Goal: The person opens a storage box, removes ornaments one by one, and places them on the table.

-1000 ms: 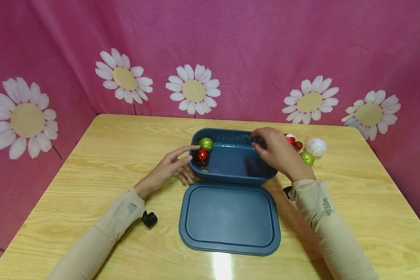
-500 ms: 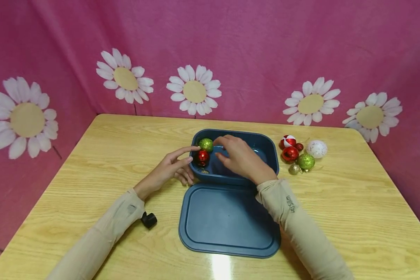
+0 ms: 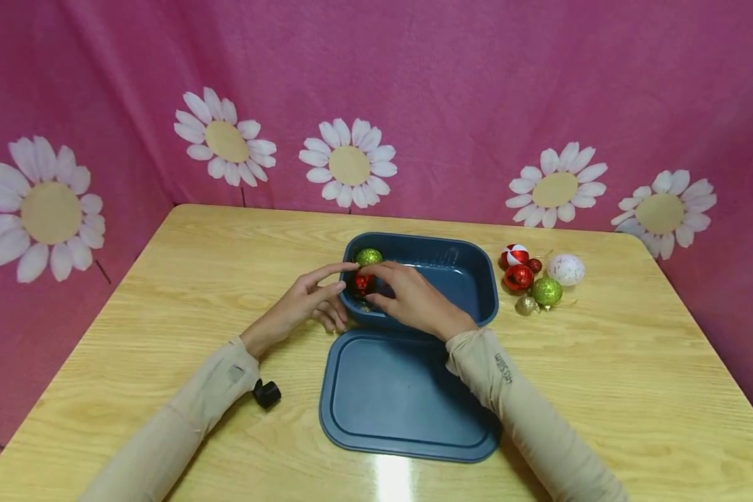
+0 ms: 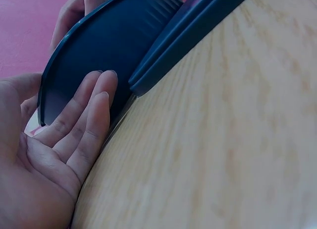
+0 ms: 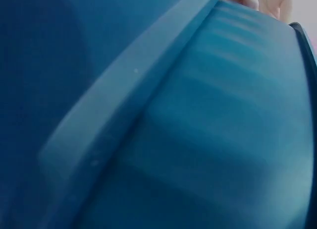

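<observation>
The left hand (image 3: 304,300) lies with straight fingers flat against the outer left wall of the dark blue bin (image 3: 470,279), which stands mid-table behind its flat lid (image 3: 408,394). Inside at the left end, a glittery green ball (image 3: 368,256) sits above a shiny red ball (image 3: 360,282), half hidden by the right hand (image 3: 411,300), whose fingers curl at it; whether they pinch it cannot be told. Right of the bin lie more baubles (image 3: 533,279).

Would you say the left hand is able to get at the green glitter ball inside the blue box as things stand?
Probably yes: the left hand rests against the blue box wall, its forefinger beside the green glitter ball, with nothing covering it.
</observation>
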Tool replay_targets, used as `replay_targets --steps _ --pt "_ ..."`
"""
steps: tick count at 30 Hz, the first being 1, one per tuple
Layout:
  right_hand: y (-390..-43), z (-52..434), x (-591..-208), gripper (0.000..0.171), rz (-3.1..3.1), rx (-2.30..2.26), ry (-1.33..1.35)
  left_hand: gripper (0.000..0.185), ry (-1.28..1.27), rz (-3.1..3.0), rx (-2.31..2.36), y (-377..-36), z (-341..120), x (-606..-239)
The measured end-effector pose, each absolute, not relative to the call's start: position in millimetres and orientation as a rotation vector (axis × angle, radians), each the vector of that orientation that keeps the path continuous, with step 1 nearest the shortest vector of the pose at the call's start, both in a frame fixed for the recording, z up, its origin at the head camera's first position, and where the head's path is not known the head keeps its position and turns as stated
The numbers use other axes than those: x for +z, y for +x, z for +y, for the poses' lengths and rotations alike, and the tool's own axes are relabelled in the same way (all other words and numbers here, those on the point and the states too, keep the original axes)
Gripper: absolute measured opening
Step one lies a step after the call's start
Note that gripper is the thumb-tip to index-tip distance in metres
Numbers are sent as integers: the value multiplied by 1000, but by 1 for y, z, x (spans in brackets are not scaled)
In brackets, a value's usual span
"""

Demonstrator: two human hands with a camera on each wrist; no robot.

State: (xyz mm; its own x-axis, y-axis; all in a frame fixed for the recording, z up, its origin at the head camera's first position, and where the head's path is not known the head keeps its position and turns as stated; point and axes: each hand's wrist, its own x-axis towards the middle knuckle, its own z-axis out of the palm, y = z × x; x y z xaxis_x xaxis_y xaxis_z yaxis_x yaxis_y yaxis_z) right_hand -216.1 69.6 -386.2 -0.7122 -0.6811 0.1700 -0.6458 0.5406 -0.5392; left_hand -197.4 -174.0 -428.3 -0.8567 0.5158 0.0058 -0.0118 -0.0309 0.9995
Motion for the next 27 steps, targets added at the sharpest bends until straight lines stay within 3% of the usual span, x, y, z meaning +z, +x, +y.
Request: replay_targets --steps 5,15,27 --pt "-219 69 -386 45 2653 -871 -1103 43 509 1908 1932 -198 -174 -429" --pt "-222 72 -390 31 2549 -1015 -1047 43 493 1925 1909 -199 -171 -427" --pt "-225 79 -387 39 2563 -1073 -1015 43 523 1928 1918 -199 -171 -428"
